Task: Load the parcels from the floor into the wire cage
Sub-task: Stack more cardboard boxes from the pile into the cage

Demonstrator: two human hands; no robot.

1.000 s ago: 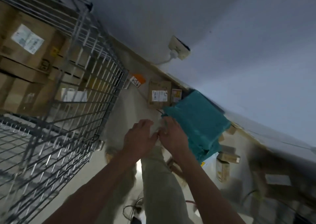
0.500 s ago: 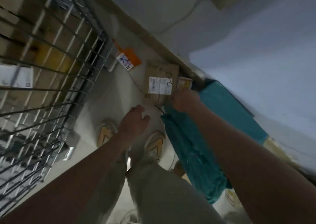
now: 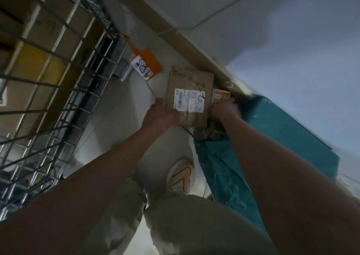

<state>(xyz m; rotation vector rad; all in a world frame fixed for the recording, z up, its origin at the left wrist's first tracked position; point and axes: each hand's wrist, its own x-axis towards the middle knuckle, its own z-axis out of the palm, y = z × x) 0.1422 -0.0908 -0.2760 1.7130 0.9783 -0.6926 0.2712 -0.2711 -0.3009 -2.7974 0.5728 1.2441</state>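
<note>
box (image 3: 188, 96): on floor (image 3: 124, 122) by wall, 3 o'clock of cage (image 3: 48, 75)
feel: we judge stiff, light
left hand (image 3: 158, 115): clasping its 8 o'clock corner
right hand (image 3: 224, 107): at 3 o'clock edge, grip unclear
hold: opposite side faces

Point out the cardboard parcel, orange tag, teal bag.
cardboard parcel (image 3: 190, 79): head view, bare brown top face.
orange tag (image 3: 153, 64): head view, orange body.
teal bag (image 3: 288, 130): head view, upper face.

Brown box (image 3: 190, 97), seemingly teal bag (image 3: 224, 173)
</note>
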